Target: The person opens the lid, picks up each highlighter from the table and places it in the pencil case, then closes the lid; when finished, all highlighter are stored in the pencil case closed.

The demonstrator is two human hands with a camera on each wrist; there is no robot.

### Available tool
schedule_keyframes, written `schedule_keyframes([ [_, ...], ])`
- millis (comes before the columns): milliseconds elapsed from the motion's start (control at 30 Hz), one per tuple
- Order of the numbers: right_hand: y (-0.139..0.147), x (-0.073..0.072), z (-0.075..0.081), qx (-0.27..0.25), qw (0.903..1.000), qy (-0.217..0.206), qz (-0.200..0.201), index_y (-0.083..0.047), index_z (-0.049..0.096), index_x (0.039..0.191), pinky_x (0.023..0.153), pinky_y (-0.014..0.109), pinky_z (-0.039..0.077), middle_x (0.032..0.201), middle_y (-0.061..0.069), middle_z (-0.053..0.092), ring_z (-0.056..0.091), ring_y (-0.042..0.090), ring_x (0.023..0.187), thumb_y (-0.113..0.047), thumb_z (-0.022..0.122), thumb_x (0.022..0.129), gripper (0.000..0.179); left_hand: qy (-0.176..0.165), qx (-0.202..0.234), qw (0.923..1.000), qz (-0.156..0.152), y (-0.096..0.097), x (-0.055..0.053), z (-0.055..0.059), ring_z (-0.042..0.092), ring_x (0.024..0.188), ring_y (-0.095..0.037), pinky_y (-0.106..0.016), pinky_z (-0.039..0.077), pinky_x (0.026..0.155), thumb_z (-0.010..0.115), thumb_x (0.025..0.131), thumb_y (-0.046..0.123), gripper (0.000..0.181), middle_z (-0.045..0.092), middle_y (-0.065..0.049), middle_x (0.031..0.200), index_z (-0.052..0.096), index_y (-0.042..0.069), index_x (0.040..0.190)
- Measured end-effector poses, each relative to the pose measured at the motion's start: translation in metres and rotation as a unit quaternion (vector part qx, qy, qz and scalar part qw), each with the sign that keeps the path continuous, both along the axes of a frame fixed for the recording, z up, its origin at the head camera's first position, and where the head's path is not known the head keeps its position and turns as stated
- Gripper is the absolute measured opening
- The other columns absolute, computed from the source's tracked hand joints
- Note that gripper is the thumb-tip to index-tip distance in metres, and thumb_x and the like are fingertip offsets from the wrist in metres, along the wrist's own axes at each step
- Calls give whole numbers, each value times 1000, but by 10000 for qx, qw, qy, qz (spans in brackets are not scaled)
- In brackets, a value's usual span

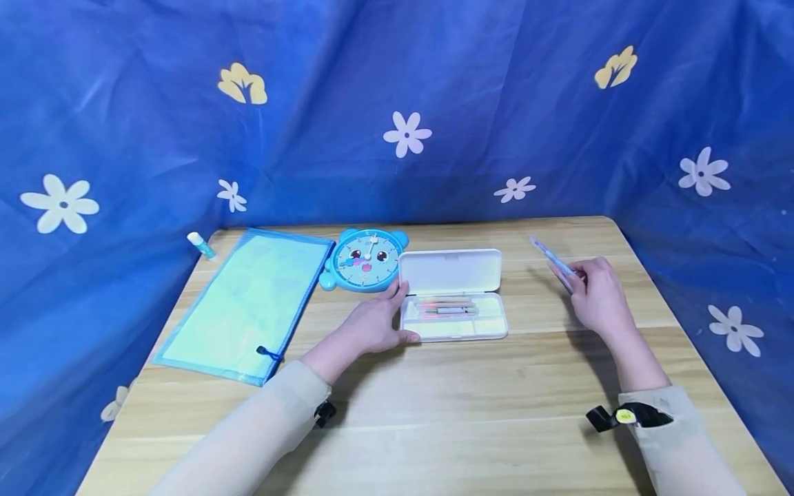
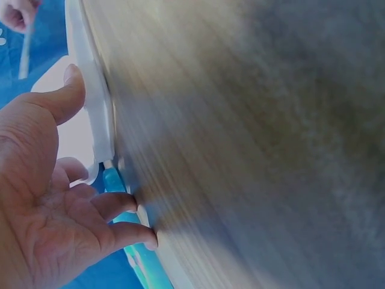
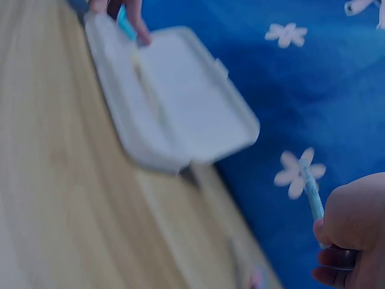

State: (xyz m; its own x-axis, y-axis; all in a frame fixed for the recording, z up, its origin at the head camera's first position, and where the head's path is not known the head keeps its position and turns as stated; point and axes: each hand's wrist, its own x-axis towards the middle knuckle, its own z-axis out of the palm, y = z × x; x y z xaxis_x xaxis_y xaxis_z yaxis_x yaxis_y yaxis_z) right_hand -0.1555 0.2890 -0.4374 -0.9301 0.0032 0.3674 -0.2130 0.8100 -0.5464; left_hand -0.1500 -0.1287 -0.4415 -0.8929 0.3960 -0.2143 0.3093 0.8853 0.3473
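A white pencil case (image 1: 454, 329) lies with its lid (image 1: 449, 272) raised, several pens (image 1: 449, 310) inside. My left hand (image 1: 375, 322) holds the case's left end, thumb at the front corner and fingers toward the hinge side. In the left wrist view, the thumb (image 2: 71, 96) overlaps the white case (image 2: 96, 114). Right of the case, my right hand (image 1: 597, 293) pinches a slim light-blue pen (image 1: 552, 258), raised above the table and pointing away to the left. The same pen (image 3: 311, 189) shows between thumb and fingers in the right wrist view.
Behind my left hand lies a blue toy clock (image 1: 367, 260) with a cartoon face. A light-blue zip folder (image 1: 248, 303) covers the table's left part, and a glue stick (image 1: 201, 245) sits at its far left edge. Blue flowered cloth (image 1: 459, 179) hangs behind the wooden table (image 1: 471, 427).
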Motion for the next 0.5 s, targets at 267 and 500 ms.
schedule_keyframes([
  [267,-38,6,26,-340,9982,144,475,8,73,112,74,34,42,95,14,60,56,28,83,6,64,100,15,-3,30,10000,46,-1,0,-1,40,148,-43,-49,38,119,80,85,65,117,10,-11,175,17,16,170],
  [500,-72,7,26,-483,9933,75,1051,5,74,111,78,36,47,98,12,62,60,26,85,7,67,98,15,-40,70,10000,49,0,-1,-1,41,147,-43,-49,38,119,81,85,64,117,10,-10,175,17,17,170],
])
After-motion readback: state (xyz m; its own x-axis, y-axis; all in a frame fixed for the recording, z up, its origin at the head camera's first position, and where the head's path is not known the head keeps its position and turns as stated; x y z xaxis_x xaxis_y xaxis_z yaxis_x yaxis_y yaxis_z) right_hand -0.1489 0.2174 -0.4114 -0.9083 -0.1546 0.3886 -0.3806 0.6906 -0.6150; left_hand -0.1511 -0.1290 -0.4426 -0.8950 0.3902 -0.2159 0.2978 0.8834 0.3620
